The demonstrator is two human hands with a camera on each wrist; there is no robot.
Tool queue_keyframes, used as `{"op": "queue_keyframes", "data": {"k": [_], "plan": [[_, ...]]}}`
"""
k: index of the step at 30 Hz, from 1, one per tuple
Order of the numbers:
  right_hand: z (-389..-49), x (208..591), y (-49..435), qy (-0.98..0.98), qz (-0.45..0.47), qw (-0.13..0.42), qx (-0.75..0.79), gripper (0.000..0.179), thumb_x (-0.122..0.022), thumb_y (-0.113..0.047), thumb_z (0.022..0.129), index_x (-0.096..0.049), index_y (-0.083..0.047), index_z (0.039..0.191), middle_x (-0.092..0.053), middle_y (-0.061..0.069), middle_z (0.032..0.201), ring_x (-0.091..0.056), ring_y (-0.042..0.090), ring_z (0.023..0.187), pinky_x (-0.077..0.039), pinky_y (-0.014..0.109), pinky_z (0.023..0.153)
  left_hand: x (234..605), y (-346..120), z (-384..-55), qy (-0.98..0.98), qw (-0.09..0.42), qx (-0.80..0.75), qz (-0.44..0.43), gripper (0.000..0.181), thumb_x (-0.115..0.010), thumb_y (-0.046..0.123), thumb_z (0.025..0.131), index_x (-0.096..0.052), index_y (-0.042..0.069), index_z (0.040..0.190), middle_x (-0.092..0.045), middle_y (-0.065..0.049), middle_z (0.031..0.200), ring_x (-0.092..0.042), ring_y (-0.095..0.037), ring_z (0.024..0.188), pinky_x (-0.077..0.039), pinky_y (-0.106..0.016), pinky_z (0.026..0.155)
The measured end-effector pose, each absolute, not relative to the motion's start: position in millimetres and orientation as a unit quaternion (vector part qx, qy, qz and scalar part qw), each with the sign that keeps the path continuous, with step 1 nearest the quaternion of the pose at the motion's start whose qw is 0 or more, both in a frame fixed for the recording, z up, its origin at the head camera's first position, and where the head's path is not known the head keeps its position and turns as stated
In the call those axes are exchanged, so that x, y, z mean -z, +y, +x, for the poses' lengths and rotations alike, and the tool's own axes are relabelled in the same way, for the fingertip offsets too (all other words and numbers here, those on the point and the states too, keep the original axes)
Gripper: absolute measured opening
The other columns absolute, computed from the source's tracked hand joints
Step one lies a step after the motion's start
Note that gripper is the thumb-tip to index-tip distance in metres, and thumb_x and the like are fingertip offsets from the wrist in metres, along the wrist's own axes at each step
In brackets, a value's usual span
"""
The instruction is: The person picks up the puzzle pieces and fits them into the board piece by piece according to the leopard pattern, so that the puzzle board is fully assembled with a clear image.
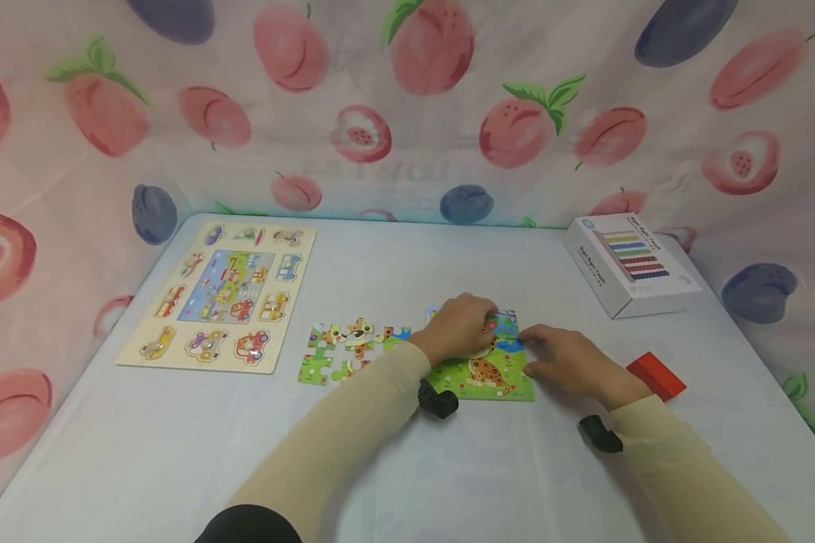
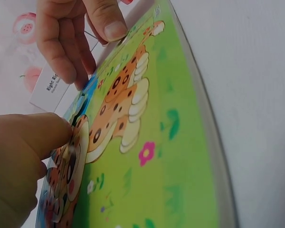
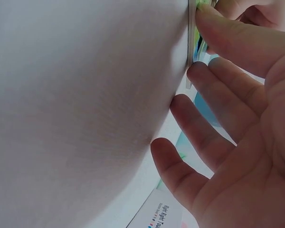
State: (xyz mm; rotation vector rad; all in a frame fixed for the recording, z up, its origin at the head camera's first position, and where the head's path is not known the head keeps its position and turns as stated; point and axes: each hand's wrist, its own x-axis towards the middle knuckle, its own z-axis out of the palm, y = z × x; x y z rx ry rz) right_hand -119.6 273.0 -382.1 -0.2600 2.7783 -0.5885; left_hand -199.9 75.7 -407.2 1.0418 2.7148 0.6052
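My left hand [image 1: 458,326] reaches over a jigsaw puzzle board [image 1: 519,388] that shows a spotted leopard on green grass. In the left wrist view, a digit of the left hand [image 2: 21,156] presses down on the picture by the leopard's face; the other fingertips are hidden. At the board's right edge is my right hand [image 1: 570,362]. Its thumb [image 3: 228,35] lies against the edge, and the other fingers stretch out over the tabletop with nothing gripped. Left of the board lie several loose jigsaw pieces [image 1: 315,368], partly covered by the left forearm.
A wooden vehicle puzzle board [image 1: 287,294] lies at the back left. At the back right stands a white box [image 1: 594,268] with coloured strips printed on it. Beside the right wrist is a red block [image 1: 655,375]. A fruit-patterned cloth [image 1: 407,173] borders the white table [image 1: 143,452].
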Motion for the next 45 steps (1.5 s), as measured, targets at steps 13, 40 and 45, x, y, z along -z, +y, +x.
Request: {"op": "queue_keyframes", "data": {"k": [13,40,45], "plan": [[-119.7,381.0,274.4,0.964,-0.096,0.144,0.203,0.057,-0.076,-0.014,0.088,-0.055,-0.001,0.138,-0.053,0.023,0.141,-0.043,0.046,0.133,-0.034,0.062,0.107,405.8,68.2,-202.3,0.903,0.080,-0.190,0.376,0.040,-0.065,0.023,0.096,-0.062,0.006,0.133,-0.066,-0.004,0.125,-0.056,-0.019,0.119,-0.043,-0.028,0.101],[-119.8,383.6,274.4,0.963,-0.093,0.147,0.205,0.056,-0.076,-0.014,0.088,-0.055,0.000,0.138,-0.052,0.023,0.142,-0.042,0.046,0.134,-0.033,0.062,0.107,409.6,63.1,-202.9,0.897,0.082,-0.235,0.365,0.040,-0.065,0.025,0.098,-0.062,0.008,0.133,-0.066,-0.003,0.125,-0.057,-0.019,0.116,-0.044,-0.030,0.099],[-120.4,384.6,273.6,0.964,-0.094,0.146,0.202,0.057,-0.076,-0.014,0.088,-0.055,0.000,0.138,-0.053,0.022,0.141,-0.043,0.046,0.133,-0.034,0.062,0.107,409.6,68.6,-202.3,0.904,0.085,-0.221,0.356,0.040,-0.066,0.029,0.097,-0.063,0.011,0.133,-0.065,-0.002,0.126,-0.056,-0.019,0.117,-0.043,-0.032,0.101]]}}
